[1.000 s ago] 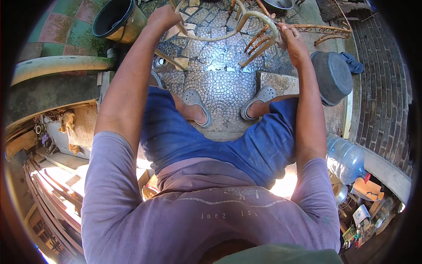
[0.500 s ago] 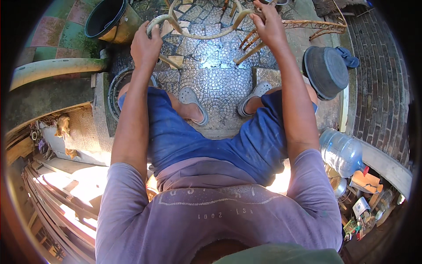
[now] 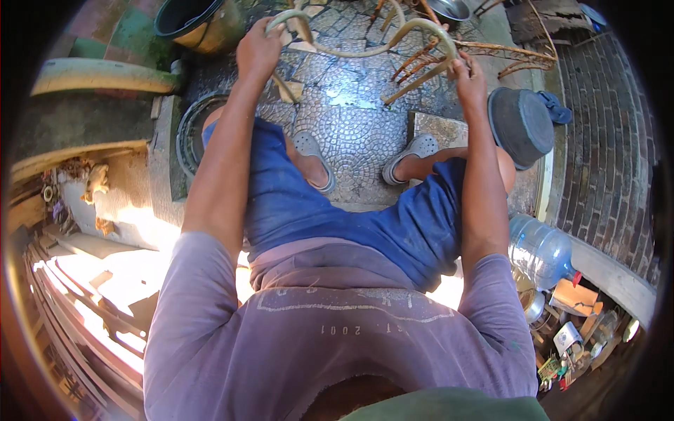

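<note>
Pale tubular frame (image 3: pixel 353 54) at 12 o'clock: the left hand (image 3: pixel 259 50) grasped its 11 o'clock curve; the right hand (image 3: pixel 470 78) had shifted outward toward 1 o'clock, widening the span, its closure unclear to me.

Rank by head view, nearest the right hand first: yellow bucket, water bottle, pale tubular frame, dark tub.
1. Pale tubular frame, at right hand.
2. Dark tub, lower right.
3. Water bottle, farther down right.
4. Yellow bucket, upper left.
</note>
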`<state>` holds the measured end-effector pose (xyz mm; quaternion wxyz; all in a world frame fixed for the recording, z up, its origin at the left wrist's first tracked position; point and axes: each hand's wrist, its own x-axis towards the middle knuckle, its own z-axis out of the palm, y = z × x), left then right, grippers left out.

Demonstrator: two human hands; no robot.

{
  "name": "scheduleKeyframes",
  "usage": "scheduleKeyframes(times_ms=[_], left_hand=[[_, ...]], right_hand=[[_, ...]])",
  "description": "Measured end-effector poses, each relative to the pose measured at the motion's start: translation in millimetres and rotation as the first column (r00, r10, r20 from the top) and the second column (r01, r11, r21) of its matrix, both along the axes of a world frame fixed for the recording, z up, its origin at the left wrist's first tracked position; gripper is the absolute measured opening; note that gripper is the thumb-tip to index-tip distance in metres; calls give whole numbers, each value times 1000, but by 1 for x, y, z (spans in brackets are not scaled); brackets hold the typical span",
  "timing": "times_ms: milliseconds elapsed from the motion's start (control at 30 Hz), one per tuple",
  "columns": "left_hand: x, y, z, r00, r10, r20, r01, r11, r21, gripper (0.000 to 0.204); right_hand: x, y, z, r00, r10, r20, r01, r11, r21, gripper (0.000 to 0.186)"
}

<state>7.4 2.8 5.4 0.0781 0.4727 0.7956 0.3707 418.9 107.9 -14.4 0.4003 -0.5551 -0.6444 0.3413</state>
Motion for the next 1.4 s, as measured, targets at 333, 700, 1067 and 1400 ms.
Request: scheduleKeyframes(times_ms=[333, 700, 1067, 1400], left_hand=[[27, -44, 5, 998, -43, 42, 38, 994, 103, 44], [36, -77, 1, 960, 135, -245, -3, 882, 471, 36], [129, -132, -8, -361, -191, 913, 16, 977, 211, 72], [116, -143, -20, -304, -347, 887, 18, 929, 370, 52]], right_hand=[[24, 24, -9, 973, 91, -212, -112, 990, -90, 39], [1, -14, 27, 968, -123, -218, 157, 977, 145, 38], [-111, -136, 65, 842, 184, -507, -392, 855, -340, 48], [-161, -178, 52, 859, 407, -309, -504, 779, -373, 70]])
